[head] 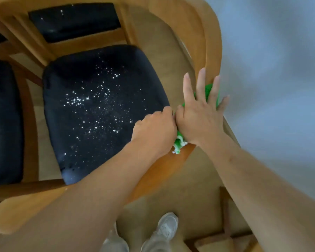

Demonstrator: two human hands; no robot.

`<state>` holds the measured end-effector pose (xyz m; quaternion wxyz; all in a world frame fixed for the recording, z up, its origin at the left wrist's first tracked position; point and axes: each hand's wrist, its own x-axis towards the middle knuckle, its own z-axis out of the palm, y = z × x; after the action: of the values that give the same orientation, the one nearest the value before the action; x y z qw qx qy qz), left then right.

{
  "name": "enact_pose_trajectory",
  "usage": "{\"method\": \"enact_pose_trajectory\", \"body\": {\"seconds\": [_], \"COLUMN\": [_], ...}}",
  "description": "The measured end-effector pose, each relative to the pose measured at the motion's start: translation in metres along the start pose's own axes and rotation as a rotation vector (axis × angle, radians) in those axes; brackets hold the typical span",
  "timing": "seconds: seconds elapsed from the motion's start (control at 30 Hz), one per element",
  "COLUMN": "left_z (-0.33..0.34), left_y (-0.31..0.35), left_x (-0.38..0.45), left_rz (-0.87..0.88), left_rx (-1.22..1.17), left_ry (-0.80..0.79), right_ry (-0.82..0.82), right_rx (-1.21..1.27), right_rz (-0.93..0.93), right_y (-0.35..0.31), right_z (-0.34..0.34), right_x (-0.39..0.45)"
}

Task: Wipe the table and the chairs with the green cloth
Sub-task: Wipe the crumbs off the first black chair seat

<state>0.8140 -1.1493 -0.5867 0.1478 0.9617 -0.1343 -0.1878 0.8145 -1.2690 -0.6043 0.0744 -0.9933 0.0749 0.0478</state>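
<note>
Right hand, fingers spread, presses the green cloth on the chair's wooden back rail (at three o'clock); left hand, fingers curled, pinches the cloth's edge.

— Where are the hands?
— Both on the chair's curved backrest, at the right. The right hand lies flat on the cloth; the left hand touches it from the left.
— And the seat?
— Left of the backrest, with another chair further left.

Bright green cloth, black seat cushion speckled white, honey-brown wooden chair frame, pale grey shoes
</note>
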Motion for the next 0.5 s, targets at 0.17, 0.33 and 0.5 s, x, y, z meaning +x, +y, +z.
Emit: {"method": "enact_pose_trajectory", "body": {"seconds": [0.17,0.33,0.5], "left_z": [-0.012,-0.036,-0.062], "left_y": [-0.019,-0.097,-0.188], "left_x": [-0.008,-0.048,-0.1], "left_rz": [0.088,0.07,-0.181], "left_rx": [-0.186,-0.124,-0.244], "left_ry": [-0.084,-0.156,-0.04], "right_ry": [-0.062,-0.143,-0.171], "right_rx": [-0.04,-0.069,0.069], "right_rz": [0.068,-0.01,-0.126], "right_y": [-0.014,-0.067,-0.156], "right_z": [-0.004,-0.004,0.005], "right_x": [-0.013,-0.062,-0.124]}}
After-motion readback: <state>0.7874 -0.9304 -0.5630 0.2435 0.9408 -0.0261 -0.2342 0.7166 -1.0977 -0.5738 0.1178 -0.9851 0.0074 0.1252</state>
